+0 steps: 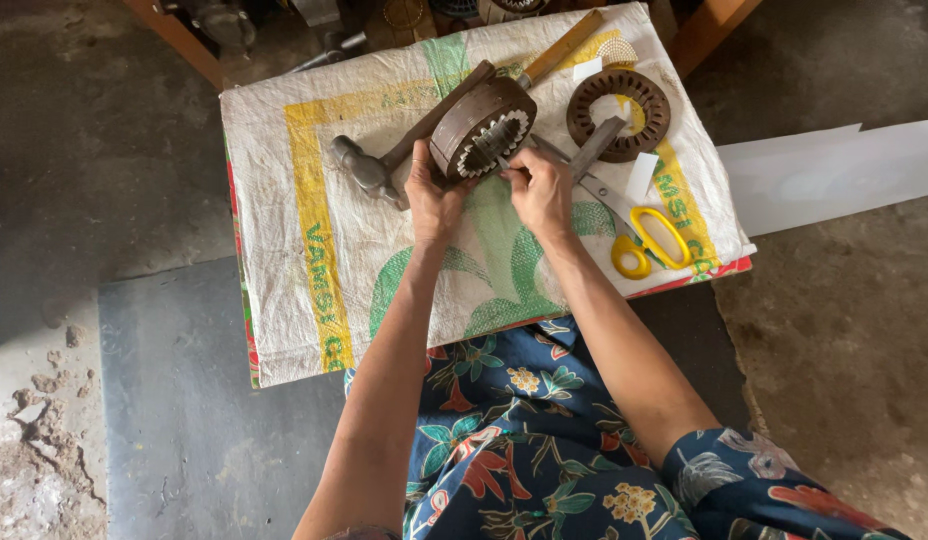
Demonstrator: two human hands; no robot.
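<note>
Hands (434, 200) (542, 190) both grip stator core (481, 128), tilted on edge just above them.

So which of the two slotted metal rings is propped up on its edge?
The thicker ring held between the left hand and right hand; the thinner ring lies flat, further right.

Rough grey concrete floor (844, 350), crumbled at one edge. Low table (246, 330) draped with printed woven sack (314, 150). Wooden frame legs (184, 40) beyond. Daylight, even.
</note>
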